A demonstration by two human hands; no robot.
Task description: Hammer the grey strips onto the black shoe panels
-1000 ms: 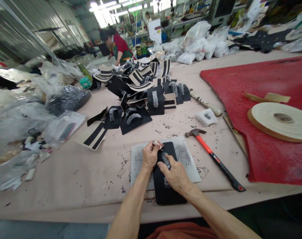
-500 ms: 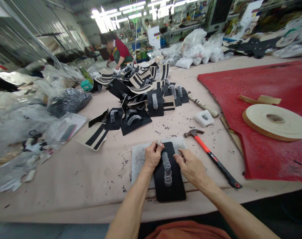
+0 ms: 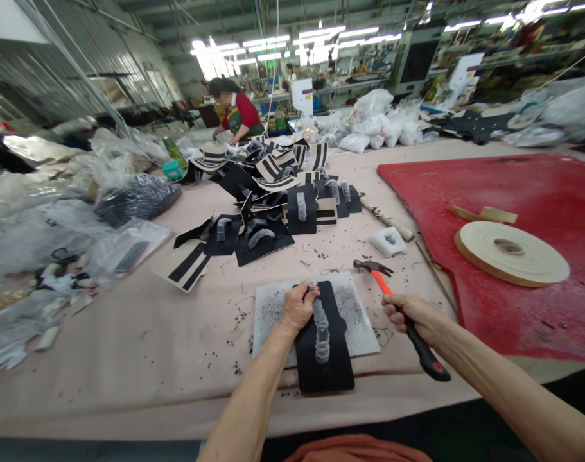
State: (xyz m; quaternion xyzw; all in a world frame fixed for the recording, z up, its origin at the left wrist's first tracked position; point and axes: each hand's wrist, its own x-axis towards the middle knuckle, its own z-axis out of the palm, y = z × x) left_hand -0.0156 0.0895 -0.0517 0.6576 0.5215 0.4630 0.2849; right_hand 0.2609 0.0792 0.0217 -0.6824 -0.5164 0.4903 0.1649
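My left hand (image 3: pixel 298 308) is closed round a short metal punch (image 3: pixel 312 285), whose round pale top shows above the fingers. It stands at the far end of a black panel (image 3: pixel 333 359); its lower end is hidden by my hand. A handle wrapped in clear plastic (image 3: pixel 322 333) runs along the middle of the panel. Beneath lies a light grey board (image 3: pixel 362 321) strewn with dark bits, the panel overhanging its near edge. My right hand (image 3: pixel 415 314) grips the red-and-black handle of a claw hammer (image 3: pixel 379 277), its head pointing away to the left.
Behind is a heap of black panels (image 3: pixel 266 247) with wrapped handles. A white block (image 3: pixel 388 242) holding small dark pieces sits near a wrapped stick (image 3: pixel 388 218). Right, a tape roll (image 3: pixel 537 247) lies on a red sheet (image 3: pixel 494 321). Plastic bags (image 3: pixel 56 224) crowd the left; another person (image 3: pixel 244 112) bends beyond.
My right hand has left the panel's right side and closed on the hammer handle. My left hand stays at the panel's far end with the punch. The view has tilted up slightly.
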